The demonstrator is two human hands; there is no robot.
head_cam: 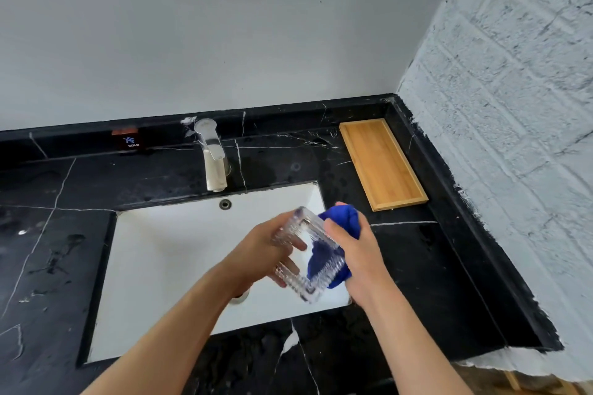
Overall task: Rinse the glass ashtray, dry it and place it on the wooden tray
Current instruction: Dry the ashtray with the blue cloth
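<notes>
The square ribbed glass ashtray (306, 282) is held tilted on edge above the right side of the white sink (167, 253). My left hand (266, 253) grips its left side, fingers reaching into the hollow. My right hand (356, 247) is closed on a bunched blue cloth (341, 215), which presses against the ashtray's right side and shows through the glass. The wooden tray (382, 163) lies bare on the black counter at the back right, near the corner.
A chrome faucet (213, 157) stands behind the sink, with no water running. A small dark COLD label (128, 139) sits on the back ledge. The black marble counter (417, 266) ends at a white brick wall (513, 106) on the right.
</notes>
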